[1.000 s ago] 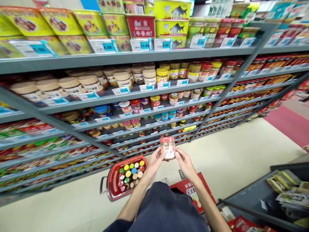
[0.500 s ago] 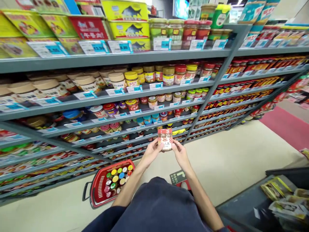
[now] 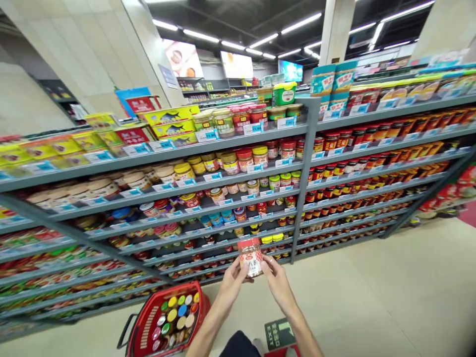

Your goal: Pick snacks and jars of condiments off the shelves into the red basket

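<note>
Between my two hands is a clear jar (image 3: 251, 258) with a red lid and a white label with red checks, its front turned toward me. My left hand (image 3: 235, 277) grips its left side, thumb on the label. My right hand (image 3: 274, 275) is closed on its right side, thumb near the label edge. The jar is held in the air in front of the shelves. Below and to the left, a red shopping basket (image 3: 143, 325) stands on the floor, holding several jars with lids of many colours.
A long grey shelf unit (image 3: 223, 143) runs across the view, stocked with jars, tins and price tags. An upright post (image 3: 305, 148) divides it. On the pale floor (image 3: 357, 292) is a dark exit sign (image 3: 277, 333). Screens (image 3: 236, 65) hang at the back.
The view has tilted up, showing more ceiling and the far store. The jar and both hands sit lower in the picture, still holding on. The basket also appears lower.
</note>
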Tool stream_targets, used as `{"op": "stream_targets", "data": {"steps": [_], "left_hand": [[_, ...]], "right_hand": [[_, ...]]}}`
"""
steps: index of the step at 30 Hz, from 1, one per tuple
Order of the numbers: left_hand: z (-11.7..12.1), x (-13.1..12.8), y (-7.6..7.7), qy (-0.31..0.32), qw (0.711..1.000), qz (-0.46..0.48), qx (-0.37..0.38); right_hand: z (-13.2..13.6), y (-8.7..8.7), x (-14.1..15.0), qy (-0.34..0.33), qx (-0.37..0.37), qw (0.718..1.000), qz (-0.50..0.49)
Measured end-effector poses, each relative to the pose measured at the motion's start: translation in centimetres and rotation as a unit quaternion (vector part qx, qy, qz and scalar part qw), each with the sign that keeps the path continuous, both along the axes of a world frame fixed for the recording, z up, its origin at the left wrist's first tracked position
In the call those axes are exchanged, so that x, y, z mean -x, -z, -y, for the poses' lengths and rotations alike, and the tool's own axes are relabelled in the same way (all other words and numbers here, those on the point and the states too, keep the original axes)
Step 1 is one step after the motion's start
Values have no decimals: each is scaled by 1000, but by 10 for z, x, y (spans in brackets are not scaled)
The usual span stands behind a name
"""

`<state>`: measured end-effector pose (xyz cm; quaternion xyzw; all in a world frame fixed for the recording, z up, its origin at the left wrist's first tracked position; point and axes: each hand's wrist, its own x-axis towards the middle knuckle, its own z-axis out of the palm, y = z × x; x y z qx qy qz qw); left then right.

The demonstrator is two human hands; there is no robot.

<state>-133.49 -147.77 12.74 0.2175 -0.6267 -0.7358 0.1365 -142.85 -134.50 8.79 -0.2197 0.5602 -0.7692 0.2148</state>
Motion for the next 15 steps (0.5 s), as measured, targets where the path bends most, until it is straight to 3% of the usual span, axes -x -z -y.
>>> {"op": "stream_targets", "data": {"steps": [3, 6, 10, 15], "left_hand": [[1, -6, -16, -15, 1000, 2, 2], [9, -10, -21, -23, 1000, -1, 5], [16, -17, -12, -41, 998, -39, -2], [28, -28, 12, -41, 994, -66, -78]], "right_hand": [[7, -10, 0, -18, 2, 1000, 3], [17, -14, -2, -38, 3, 999, 5], [24, -7, -6, -43, -40, 998, 9], [29, -2, -16, -36, -122, 992, 12]]}}
